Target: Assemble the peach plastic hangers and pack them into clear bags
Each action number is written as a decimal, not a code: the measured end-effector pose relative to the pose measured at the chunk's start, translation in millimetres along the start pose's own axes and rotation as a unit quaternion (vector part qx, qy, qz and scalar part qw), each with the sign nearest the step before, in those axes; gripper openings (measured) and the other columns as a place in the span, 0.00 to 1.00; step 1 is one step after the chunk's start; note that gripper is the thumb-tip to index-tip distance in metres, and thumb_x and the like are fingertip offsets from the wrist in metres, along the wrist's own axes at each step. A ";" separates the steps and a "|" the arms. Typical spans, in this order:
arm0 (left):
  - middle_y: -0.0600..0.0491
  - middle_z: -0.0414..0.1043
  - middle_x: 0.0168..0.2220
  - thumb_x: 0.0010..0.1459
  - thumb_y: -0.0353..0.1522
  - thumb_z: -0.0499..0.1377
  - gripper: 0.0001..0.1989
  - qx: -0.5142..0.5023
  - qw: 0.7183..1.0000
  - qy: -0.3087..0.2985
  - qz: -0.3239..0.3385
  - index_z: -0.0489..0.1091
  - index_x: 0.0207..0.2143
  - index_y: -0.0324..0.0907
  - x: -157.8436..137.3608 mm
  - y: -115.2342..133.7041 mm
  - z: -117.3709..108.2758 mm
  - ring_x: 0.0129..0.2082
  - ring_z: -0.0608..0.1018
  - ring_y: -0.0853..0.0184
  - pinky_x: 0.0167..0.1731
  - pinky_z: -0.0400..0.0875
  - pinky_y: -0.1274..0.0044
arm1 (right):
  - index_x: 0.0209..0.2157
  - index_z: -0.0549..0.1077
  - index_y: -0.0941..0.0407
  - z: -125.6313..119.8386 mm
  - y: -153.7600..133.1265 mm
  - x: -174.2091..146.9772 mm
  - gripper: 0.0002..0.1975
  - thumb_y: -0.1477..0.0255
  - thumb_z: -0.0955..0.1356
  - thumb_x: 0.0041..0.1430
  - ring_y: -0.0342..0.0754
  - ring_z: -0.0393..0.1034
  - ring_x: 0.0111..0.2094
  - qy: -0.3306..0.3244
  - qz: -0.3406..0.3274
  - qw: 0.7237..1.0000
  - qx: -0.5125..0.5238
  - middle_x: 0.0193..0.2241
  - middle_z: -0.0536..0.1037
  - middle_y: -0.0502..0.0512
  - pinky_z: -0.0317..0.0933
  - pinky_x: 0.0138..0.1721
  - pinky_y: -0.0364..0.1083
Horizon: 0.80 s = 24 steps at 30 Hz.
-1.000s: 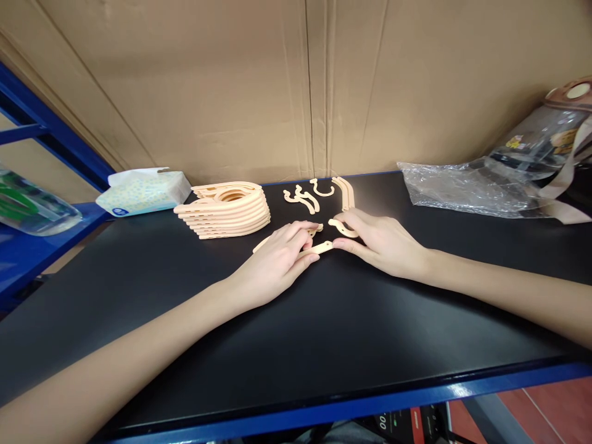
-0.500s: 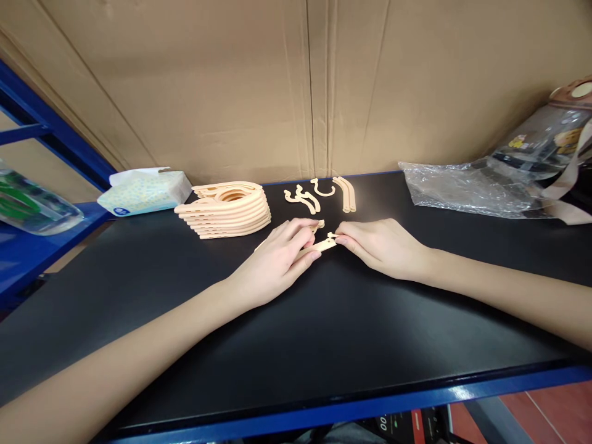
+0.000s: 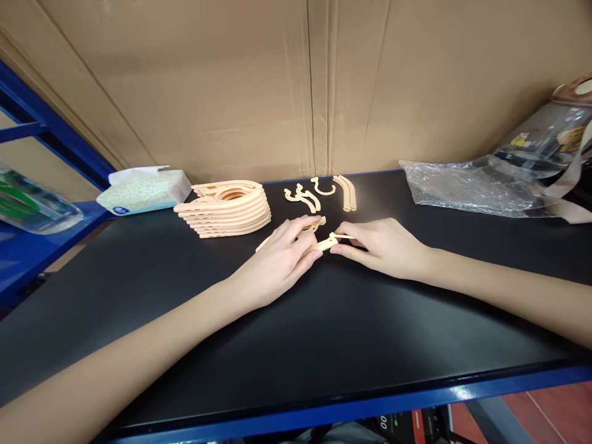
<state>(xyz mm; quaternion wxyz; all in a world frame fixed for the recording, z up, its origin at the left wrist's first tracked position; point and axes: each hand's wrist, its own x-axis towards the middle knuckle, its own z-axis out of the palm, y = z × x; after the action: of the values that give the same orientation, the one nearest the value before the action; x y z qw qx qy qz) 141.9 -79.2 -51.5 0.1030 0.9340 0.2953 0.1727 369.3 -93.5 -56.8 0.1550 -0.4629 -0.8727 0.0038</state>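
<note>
My left hand (image 3: 284, 262) is closed around a cream plastic folding hanger (image 3: 327, 244), whose end sticks out past the thumb; the rest is mostly under the palm and fingers. From the right, my right hand (image 3: 386, 246) has its thumb and forefinger at a thin cream hanger hook (image 3: 345, 236). The hook's knobbed tip touches the hanger's end, and its other part is hidden by the fingers. Beyond the hands lie several loose hanger parts: small hooked arms (image 3: 305, 197), another hook (image 3: 324, 187) and curved strips (image 3: 346, 193).
A stack of folded cream hangers (image 3: 226, 213) stands left of my hands, beside a tissue pack (image 3: 148, 192). Clear plastic bag (image 3: 467, 188) and a transparent bottle (image 3: 531, 145) lie at the right. Cardboard (image 3: 208, 92) walls the back of the black table (image 3: 324, 345).
My right fingertips have shifted slightly on the hook, so more of it shows. The hanger end in my left hand has moved a little to the right.
</note>
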 end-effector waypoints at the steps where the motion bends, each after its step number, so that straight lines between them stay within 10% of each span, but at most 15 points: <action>1: 0.49 0.54 0.62 0.68 0.34 0.45 0.09 0.007 1.000 -0.001 0.005 0.62 0.39 0.42 0.0 -0.9 0.5 0.60 0.61 0.59 0.60 0.58 0.62 | 0.36 0.68 0.55 0.0 -0.2 0.2 0.18 0.57 0.57 0.66 0.45 0.69 0.24 -0.002 0.005 1.000 0.001 0.26 0.76 0.50 0.48 0.24 0.42; 24: 0.49 0.55 0.60 0.68 0.34 0.45 0.11 -0.020 1.000 0.001 0.015 0.64 0.38 0.42 0.0 0.4 -1.6 0.58 0.63 0.60 0.58 0.62 0.63 | 0.31 0.64 0.55 0.2 1.0 0.0 0.21 0.57 0.51 0.68 0.42 0.60 0.20 -0.025 -0.028 0.999 0.020 0.22 0.68 0.47 0.46 0.22 0.41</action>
<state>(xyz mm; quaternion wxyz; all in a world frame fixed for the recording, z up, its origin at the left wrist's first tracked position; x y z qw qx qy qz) 141.5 -79.4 -50.0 0.1185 0.9359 0.2781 0.1808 370.1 -92.8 -57.1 0.1424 -0.4346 -0.8888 0.0283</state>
